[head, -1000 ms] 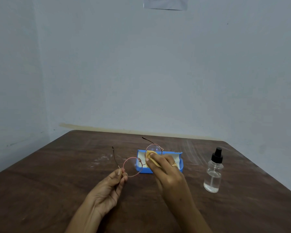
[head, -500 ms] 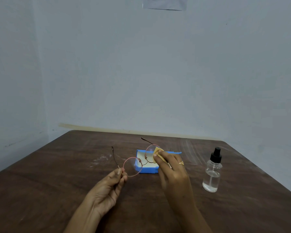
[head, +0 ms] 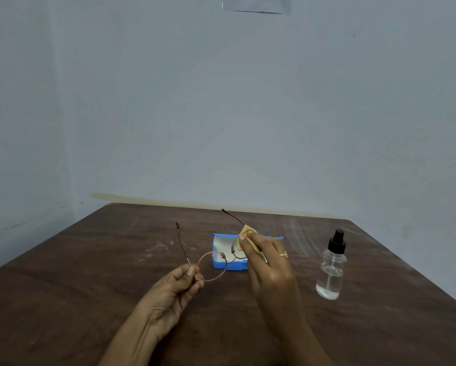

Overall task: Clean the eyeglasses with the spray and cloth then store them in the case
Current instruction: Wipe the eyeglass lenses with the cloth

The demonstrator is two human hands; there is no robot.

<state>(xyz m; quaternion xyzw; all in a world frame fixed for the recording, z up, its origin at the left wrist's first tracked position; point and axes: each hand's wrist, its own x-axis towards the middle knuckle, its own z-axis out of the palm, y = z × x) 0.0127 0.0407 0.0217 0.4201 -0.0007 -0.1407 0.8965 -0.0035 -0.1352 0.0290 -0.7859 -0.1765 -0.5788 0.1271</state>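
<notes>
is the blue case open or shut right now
Open: the blue case has its pale inside exposed, facing up, with no lid over the part in view. The eyeglasses are not yet in it.

The dark brown wooden table in front of me carries two things. The open blue case sits flat near its middle, pale lining up. The clear spray bottle with its black top stands upright well to the right of the case. Whitish smudges mark the wood left of the case, and faint pale streaks lie behind it to the right.
</notes>
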